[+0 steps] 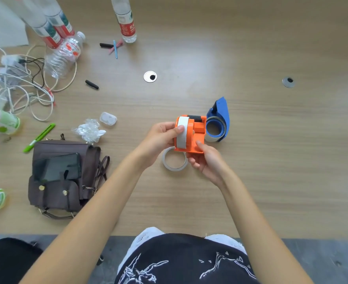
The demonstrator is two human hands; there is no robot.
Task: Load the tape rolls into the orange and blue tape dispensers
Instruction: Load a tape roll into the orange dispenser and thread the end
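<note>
I hold the orange tape dispenser [197, 133] above the wooden table with both hands. A white tape roll [182, 132] sits inside it on its left side. My left hand [160, 138] grips that side, thumb lying across the white roll. My right hand [206, 160] holds the dispenser's lower right corner from beneath, thumb on its face. The blue tape dispenser [220, 117] rests on the table just right of the orange one, a roll [215, 128] seated in it. A thin, clear tape roll [174, 159] lies flat on the table under my hands.
A brown bag [60, 179] with a phone on it lies at the left. Crumpled plastic [89, 130], a small clear case [108, 118], a green pen [39, 138], tangled cables [21, 87] and several water bottles [126, 19] fill the far left. Two cable grommets [150, 76] sit further back.
</note>
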